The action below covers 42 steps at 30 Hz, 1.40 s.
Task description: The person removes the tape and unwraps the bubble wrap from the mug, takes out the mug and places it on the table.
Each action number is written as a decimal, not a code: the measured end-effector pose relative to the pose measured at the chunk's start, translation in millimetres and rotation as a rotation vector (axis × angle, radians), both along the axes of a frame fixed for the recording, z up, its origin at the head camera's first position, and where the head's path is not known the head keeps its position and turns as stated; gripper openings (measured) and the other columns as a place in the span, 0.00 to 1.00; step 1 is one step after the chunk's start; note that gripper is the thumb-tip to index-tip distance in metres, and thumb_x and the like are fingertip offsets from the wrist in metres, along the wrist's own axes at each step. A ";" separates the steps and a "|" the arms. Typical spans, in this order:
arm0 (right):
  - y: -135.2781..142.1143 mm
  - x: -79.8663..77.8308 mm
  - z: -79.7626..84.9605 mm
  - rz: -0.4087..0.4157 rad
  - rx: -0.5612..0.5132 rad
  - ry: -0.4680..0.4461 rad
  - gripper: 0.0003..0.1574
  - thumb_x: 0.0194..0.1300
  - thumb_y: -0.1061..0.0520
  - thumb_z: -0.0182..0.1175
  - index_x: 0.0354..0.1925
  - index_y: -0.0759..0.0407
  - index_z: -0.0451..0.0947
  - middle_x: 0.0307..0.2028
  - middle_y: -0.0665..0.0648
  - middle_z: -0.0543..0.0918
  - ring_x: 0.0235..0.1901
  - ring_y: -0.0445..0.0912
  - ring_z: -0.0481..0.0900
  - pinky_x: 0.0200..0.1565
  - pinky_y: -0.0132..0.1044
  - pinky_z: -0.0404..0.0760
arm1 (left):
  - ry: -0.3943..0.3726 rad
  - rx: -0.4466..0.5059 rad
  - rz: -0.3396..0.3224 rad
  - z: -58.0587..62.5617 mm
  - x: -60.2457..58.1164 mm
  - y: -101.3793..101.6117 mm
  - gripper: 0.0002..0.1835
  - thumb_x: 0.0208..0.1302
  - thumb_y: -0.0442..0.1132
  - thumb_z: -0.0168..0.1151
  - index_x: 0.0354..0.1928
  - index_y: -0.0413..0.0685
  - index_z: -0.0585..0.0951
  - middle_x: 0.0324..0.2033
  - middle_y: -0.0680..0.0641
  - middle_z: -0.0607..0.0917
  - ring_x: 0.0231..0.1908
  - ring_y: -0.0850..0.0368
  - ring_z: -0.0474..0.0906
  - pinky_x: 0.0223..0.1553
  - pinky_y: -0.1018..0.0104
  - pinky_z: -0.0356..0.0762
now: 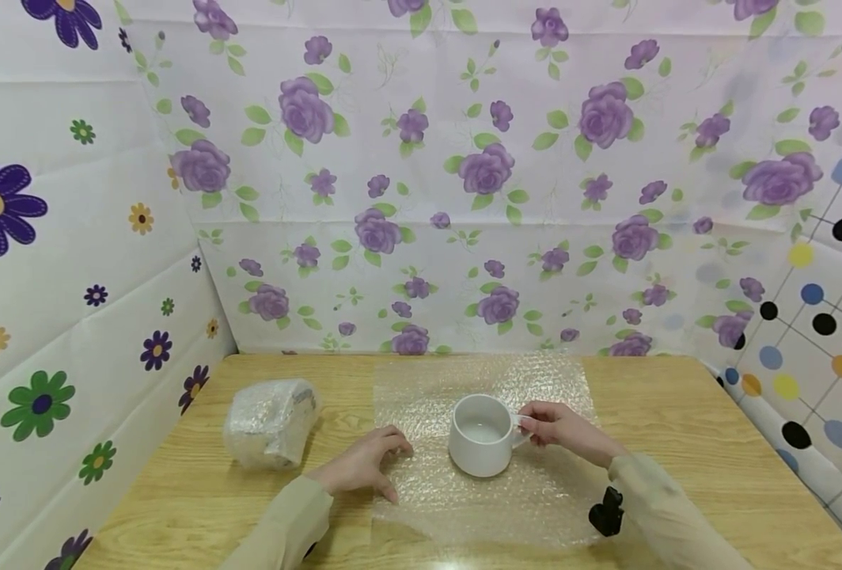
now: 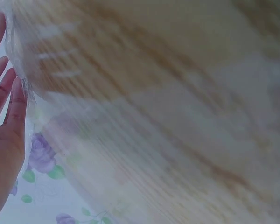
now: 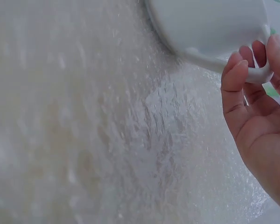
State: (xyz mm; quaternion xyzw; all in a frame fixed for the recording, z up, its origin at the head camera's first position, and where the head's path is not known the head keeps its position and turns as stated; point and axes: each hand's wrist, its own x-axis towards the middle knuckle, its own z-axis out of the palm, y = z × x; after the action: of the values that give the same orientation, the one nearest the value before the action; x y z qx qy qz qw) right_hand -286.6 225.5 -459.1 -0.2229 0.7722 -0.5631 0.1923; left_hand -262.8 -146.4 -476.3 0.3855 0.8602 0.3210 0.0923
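A white mug (image 1: 481, 451) stands upright near the middle of a clear bubble wrap sheet (image 1: 421, 514), its handle pointing right. My right hand (image 1: 563, 430) grips that handle (image 3: 260, 74), with fingers curled round it in the right wrist view. To the left of the mug, my left hand (image 1: 366, 463) holds nothing; its fingers are loosely bent over the sheet's left edge. The left wrist view shows the fingers of the left hand (image 2: 7, 116) at the edge of the clear wrap (image 2: 107, 140).
A bundle wrapped in bubble wrap (image 1: 271, 423) lies on the wooden table (image 1: 692, 427) at the left. A small black object (image 1: 607, 513) is by the right sleeve. Flowered curtains (image 1: 449, 198) hang behind the table's back edge.
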 end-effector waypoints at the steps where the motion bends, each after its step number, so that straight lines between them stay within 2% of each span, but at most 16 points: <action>1: 0.2 -0.1 -0.3 -0.001 -0.003 -0.002 0.15 0.66 0.53 0.53 0.42 0.65 0.73 0.37 0.66 0.75 0.35 0.59 0.72 0.38 0.49 0.75 | 0.003 0.002 -0.002 -0.6 -0.7 -0.1 0.33 0.34 0.44 0.75 0.46 0.42 0.75 0.43 0.49 0.72 0.42 0.53 0.69 0.44 0.62 0.71; 6: 0.4 0.0 -0.8 -0.012 -0.015 -0.020 0.16 0.66 0.53 0.53 0.42 0.66 0.73 0.37 0.69 0.73 0.35 0.59 0.73 0.40 0.52 0.74 | 0.002 -0.011 0.008 -2.7 -3.1 0.2 0.33 0.33 0.45 0.75 0.46 0.43 0.75 0.43 0.51 0.72 0.42 0.54 0.69 0.44 0.64 0.70; 12: 1.0 -0.5 -0.6 0.001 -0.023 -0.052 0.20 0.66 0.52 0.53 0.41 0.72 0.70 0.36 0.75 0.70 0.32 0.51 0.72 0.39 0.51 0.74 | -0.013 -0.021 0.010 -4.6 -4.3 0.1 0.33 0.34 0.46 0.75 0.46 0.45 0.75 0.43 0.52 0.71 0.43 0.55 0.69 0.45 0.64 0.70; 16: 5.0 -1.7 1.9 0.011 -0.017 -0.026 0.22 0.66 0.52 0.53 0.41 0.74 0.69 0.31 0.68 0.72 0.29 0.48 0.71 0.34 0.48 0.74 | -0.027 -0.023 0.011 -5.1 -4.2 -0.6 0.32 0.35 0.46 0.74 0.46 0.45 0.74 0.44 0.53 0.71 0.43 0.55 0.68 0.45 0.64 0.70; 20: 10.8 -1.8 6.0 0.015 -0.030 -0.003 0.21 0.67 0.53 0.51 0.41 0.75 0.69 0.29 0.60 0.73 0.28 0.48 0.70 0.34 0.49 0.74 | -0.039 -0.022 0.023 -4.2 -2.8 -1.0 0.32 0.34 0.46 0.74 0.47 0.45 0.74 0.44 0.53 0.71 0.44 0.54 0.68 0.46 0.64 0.70; 27: 22.5 -0.6 12.0 -0.005 -0.034 -0.022 0.19 0.67 0.52 0.51 0.41 0.70 0.71 0.31 0.63 0.72 0.29 0.47 0.70 0.35 0.48 0.74 | -0.054 -0.017 0.021 -2.4 -1.2 -1.5 0.32 0.34 0.46 0.73 0.46 0.45 0.74 0.44 0.53 0.71 0.43 0.55 0.68 0.45 0.64 0.70; 36: 45.2 4.3 25.5 -0.013 -0.099 0.041 0.20 0.71 0.54 0.45 0.38 0.74 0.65 0.29 0.61 0.69 0.27 0.47 0.66 0.29 0.39 0.70 | -0.036 0.004 0.016 -3.4 -3.1 -0.8 0.32 0.33 0.46 0.75 0.46 0.45 0.75 0.43 0.52 0.71 0.43 0.54 0.69 0.46 0.64 0.70; 42: 65.7 8.6 32.7 -0.060 -0.092 0.066 0.22 0.72 0.54 0.43 0.38 0.77 0.62 0.29 0.62 0.67 0.26 0.47 0.66 0.30 0.45 0.67 | -0.054 0.013 0.016 -3.6 -6.1 -0.8 0.32 0.32 0.45 0.76 0.45 0.45 0.76 0.43 0.52 0.72 0.43 0.55 0.69 0.46 0.63 0.70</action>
State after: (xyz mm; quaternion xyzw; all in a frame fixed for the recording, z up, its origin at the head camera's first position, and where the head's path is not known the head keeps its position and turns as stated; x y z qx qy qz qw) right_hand -278.1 291.2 -426.4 -0.2267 0.7577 -0.5960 0.1391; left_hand -268.9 -147.2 -479.9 0.3703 0.8583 0.3378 0.1102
